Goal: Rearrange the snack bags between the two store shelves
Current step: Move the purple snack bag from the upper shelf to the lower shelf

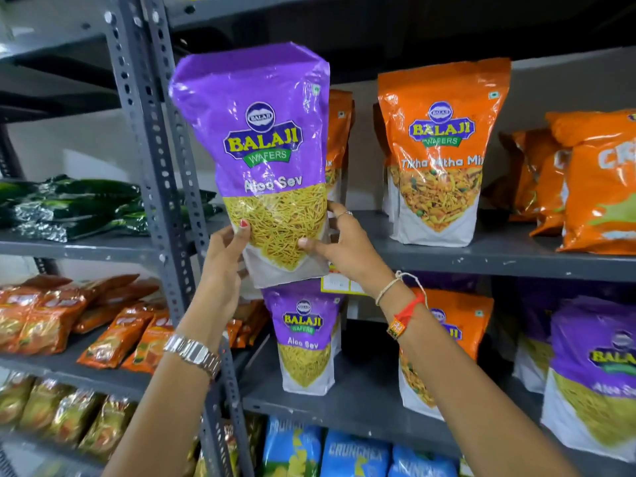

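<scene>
Head view, left hand and right hand gripping purple Aloo Sev bag, yellow sev inside

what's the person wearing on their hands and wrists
Both arms are bare, no sleeves. The left wrist has a silver metal link watch; the left hand has red nail polish. The right wrist carries pale and red-orange thread bands; the right hand wears a ring.

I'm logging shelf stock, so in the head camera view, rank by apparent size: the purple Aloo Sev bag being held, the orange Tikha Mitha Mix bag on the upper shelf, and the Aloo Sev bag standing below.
1. held purple Aloo Sev bag, though nearest the camera.
2. orange Tikha Mitha Mix bag.
3. lower Aloo Sev bag.
</scene>
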Demonstrator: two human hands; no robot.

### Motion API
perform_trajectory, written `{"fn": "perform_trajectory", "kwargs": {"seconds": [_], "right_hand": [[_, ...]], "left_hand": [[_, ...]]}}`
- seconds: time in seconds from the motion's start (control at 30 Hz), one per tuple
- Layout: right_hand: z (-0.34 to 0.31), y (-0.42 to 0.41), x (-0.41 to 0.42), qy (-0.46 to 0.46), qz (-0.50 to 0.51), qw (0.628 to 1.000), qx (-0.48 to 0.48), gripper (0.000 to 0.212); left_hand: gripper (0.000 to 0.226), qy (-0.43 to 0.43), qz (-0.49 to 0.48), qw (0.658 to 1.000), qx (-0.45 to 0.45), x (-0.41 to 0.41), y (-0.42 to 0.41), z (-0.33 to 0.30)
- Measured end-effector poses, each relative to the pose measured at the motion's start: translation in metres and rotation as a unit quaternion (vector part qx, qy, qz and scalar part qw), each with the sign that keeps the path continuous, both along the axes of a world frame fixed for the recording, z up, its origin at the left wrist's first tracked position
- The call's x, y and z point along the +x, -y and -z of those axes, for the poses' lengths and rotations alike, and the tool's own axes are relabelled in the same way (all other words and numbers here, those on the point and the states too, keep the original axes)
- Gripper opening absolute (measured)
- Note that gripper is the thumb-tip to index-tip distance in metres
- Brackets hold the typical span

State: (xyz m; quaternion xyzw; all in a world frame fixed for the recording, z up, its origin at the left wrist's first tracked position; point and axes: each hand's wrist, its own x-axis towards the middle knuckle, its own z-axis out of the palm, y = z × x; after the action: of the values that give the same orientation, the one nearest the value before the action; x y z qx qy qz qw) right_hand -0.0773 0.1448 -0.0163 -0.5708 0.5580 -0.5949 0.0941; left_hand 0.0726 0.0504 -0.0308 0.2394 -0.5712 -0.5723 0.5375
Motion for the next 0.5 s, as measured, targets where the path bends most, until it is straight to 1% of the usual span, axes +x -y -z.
{"fn": "perform_trajectory", "kwargs": {"seconds": [0.13, 0.2, 0.27, 0.33, 0.4, 0.5], "right_hand": [[0.048, -0.025, 0.008, 0.030, -0.039, 0.999, 0.011, 0.065], [0.080, -0.037, 0.007, 0.046, -0.041, 0.998, 0.034, 0.066], [0.113, -0.049, 0.003, 0.059, -0.043, 0.995, 0.066, 0.062], [0.145, -0.061, -0.001, 0.068, -0.050, 0.991, 0.103, 0.059], [0.175, -0.069, -0.006, 0.074, -0.053, 0.986, 0.142, 0.061], [0.221, -0.074, -0.018, 0.089, -0.063, 0.976, 0.188, 0.063]], "left_hand": [[0.030, 0.003, 0.046, 0.997, -0.056, 0.027, -0.026, 0.039], [0.030, 0.045, 0.055, 0.996, -0.051, 0.035, -0.034, 0.066], [0.028, 0.088, 0.061, 0.993, -0.047, 0.039, -0.041, 0.098], [0.033, 0.121, 0.067, 0.989, -0.045, 0.040, -0.050, 0.131], [0.038, 0.141, 0.071, 0.987, -0.038, 0.038, -0.060, 0.163], [0.039, 0.170, 0.081, 0.982, -0.013, 0.032, -0.068, 0.207]]}}
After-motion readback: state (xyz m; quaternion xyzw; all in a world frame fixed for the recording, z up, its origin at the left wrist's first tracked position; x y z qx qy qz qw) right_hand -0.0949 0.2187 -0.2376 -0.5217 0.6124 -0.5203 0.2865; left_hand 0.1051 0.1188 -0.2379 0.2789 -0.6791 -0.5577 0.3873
